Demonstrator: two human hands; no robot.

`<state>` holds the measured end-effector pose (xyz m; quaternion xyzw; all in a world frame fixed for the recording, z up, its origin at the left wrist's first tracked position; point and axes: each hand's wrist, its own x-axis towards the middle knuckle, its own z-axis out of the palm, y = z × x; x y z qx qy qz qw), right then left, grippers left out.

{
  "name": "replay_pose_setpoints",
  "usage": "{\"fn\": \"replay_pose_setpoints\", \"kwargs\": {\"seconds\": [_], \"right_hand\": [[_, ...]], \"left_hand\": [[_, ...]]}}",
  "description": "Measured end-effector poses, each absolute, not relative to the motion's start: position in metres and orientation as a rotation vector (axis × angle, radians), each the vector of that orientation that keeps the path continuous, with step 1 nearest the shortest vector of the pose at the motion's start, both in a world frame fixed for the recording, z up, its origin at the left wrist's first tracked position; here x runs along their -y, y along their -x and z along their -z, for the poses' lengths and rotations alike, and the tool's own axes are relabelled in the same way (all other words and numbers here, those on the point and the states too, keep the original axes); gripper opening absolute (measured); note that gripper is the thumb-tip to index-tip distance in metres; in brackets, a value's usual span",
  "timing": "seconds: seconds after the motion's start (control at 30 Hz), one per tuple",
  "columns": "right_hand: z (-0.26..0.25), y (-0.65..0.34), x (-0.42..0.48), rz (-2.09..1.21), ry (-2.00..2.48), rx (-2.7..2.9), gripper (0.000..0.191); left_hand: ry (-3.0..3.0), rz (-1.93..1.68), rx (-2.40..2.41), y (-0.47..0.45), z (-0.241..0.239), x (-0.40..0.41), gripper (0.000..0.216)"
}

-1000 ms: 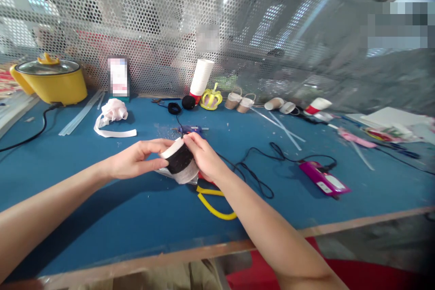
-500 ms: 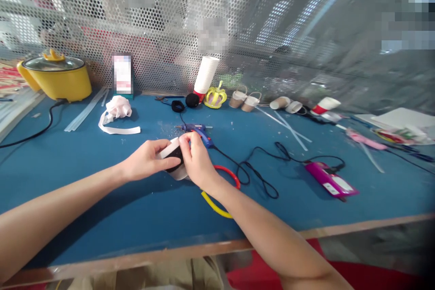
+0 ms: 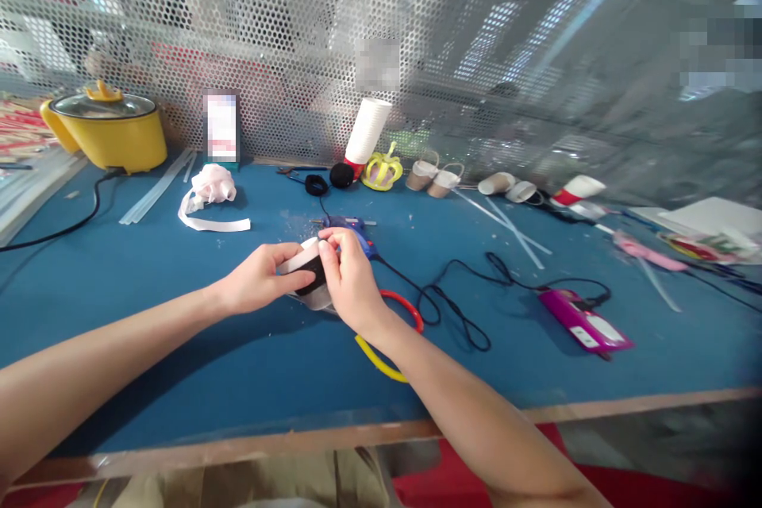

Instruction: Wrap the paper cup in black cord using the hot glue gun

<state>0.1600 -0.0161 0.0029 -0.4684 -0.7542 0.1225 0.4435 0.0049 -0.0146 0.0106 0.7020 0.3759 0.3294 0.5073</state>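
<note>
Both hands hold a small rounded piece (image 3: 310,276), white along its upper edge with a black band around its side. My left hand (image 3: 260,279) grips it from the left, thumb pressed on the black band. On the right, my right hand (image 3: 352,278) pinches its upper edge between thumb and fingertips, which hide part of it. Just behind the hands lies a blue glue gun (image 3: 355,236), partly covered by the right hand. A red and yellow curved piece (image 3: 381,359) lies under my right forearm. To the left back, a white ribbon (image 3: 223,225) trails from a crumpled pale bundle (image 3: 213,184).
A yellow electric pot (image 3: 119,141) stands at back left beside clear glue sticks (image 3: 155,186). Along the perforated screen are stacked paper cups (image 3: 369,129), a yellow crown-shaped item (image 3: 382,172) and small baskets (image 3: 444,181). A black cord runs to a purple power strip (image 3: 586,323).
My right fingertips have shifted slightly along the upper edge of the held piece, which has turned a little. The whole view has moved slightly.
</note>
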Motion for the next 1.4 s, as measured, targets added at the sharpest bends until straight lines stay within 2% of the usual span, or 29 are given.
{"fn": "replay_pose_setpoints", "kwargs": {"seconds": [0.5,0.67,0.8,0.93,1.1,1.4], "right_hand": [[-0.004,-0.153,0.023,-0.273,1.176,1.909,0.01],[-0.003,-0.162,0.009,-0.596,1.146,1.739,0.01],[-0.011,-0.174,-0.012,-0.891,1.211,1.508,0.02],[-0.041,-0.172,-0.038,-1.007,1.246,1.469,0.012],[-0.07,-0.129,-0.066,-1.06,1.121,1.645,0.009],[-0.073,-0.065,-0.062,-1.088,0.779,2.433,0.009]], "left_hand": [[-1.511,-0.856,-0.899,-0.008,-0.012,0.019,0.026],[-1.496,-0.776,-0.884,-0.007,-0.011,0.014,0.02],[-1.525,-0.752,-0.865,-0.006,-0.012,0.013,0.017],[-1.543,-0.75,-0.837,-0.006,-0.012,0.014,0.019],[-1.507,-0.758,-0.785,-0.007,-0.01,0.014,0.021],[-1.419,-0.79,-0.664,-0.008,-0.007,0.014,0.027]]}}
